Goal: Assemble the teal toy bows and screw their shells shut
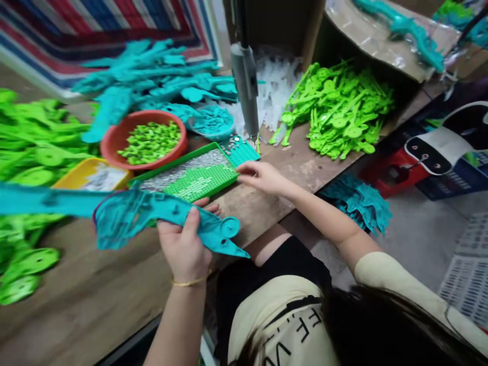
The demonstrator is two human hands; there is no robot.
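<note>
My left hand (186, 244) is closed on a long teal plastic shell part (198, 221), its thumb on top. The part's molded inner side, with a round boss and a pointed tip, faces up, and its long end runs off the left edge. My right hand (261, 178) is at the right end of a green perforated tray (213, 189), fingers slightly bent and apart. I cannot tell whether it touches the rim. Many small silvery pieces, probably screws, cover part of the tray. Above stands a grey electric screwdriver (244, 86), pointing down.
A red-brown bowl (107, 145) of small green pieces and a yellow tray (72, 175) stand behind the teal part. Teal shells (152, 76) are heaped at the back. Green parts lie in piles left (34, 147) and right (343, 112). A cardboard box (377, 35) stands back right.
</note>
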